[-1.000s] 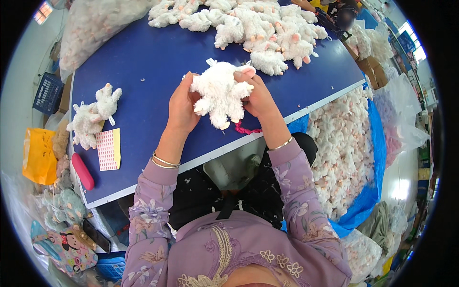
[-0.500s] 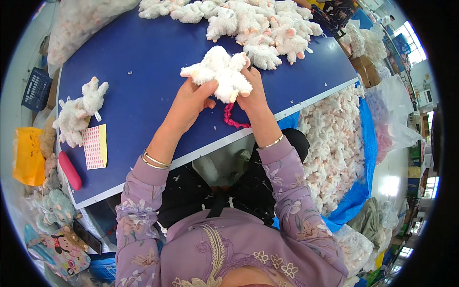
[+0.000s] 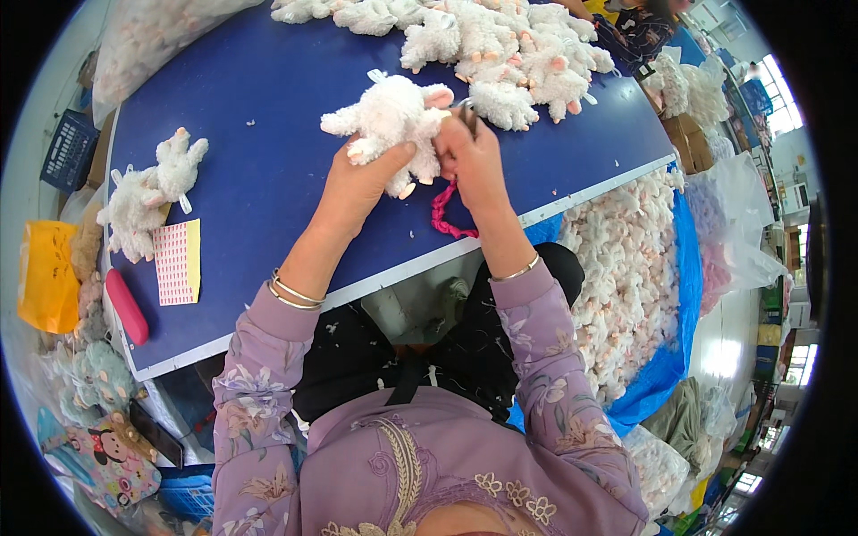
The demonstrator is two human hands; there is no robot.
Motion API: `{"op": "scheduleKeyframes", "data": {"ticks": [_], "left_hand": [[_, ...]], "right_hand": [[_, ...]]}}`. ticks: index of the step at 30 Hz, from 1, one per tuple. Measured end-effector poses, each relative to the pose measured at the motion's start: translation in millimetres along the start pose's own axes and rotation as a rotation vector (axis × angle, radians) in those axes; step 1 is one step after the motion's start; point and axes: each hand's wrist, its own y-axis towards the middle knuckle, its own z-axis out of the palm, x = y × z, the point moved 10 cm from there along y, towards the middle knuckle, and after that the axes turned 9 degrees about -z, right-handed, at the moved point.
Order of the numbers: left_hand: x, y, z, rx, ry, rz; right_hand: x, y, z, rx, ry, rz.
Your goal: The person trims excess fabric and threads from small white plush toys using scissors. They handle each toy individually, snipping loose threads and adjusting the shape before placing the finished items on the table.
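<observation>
White and curly, the plush toy (image 3: 389, 125) is in the upper middle of the frame, above the blue tabletop (image 3: 277, 170). Its long axis seems to run from the top, where a white loop tag (image 3: 377, 76) stands up, down to a pale foot at the bottom, with a small lean. One pink ear points to the right, and one limb stretches to the left. Left hand (image 3: 360, 183) has its grip closed on the toy's lower left side, thumb lying across the front. Right hand (image 3: 474, 161) is clenched around a small dark tool (image 3: 467, 111), whose kind I cannot tell; whether its fingers touch the toy is also unclear. Below this hand, a pink braided cord (image 3: 440, 210) curves. More white toys (image 3: 487, 54) lie heaped at the upper right of the tabletop.
</observation>
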Motion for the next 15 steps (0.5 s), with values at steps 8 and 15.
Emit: {"op": "scheduleKeyframes", "data": {"ticks": [8, 15], "left_hand": [[10, 3, -11, -0.137, -0.027, -0.021], [9, 9, -4, -0.063, -0.218, -0.031]], "right_hand": [[-3, 1, 5, 0.019, -0.086, -0.054], [-6, 7, 1, -0.046, 0.250, -0.052]]}}
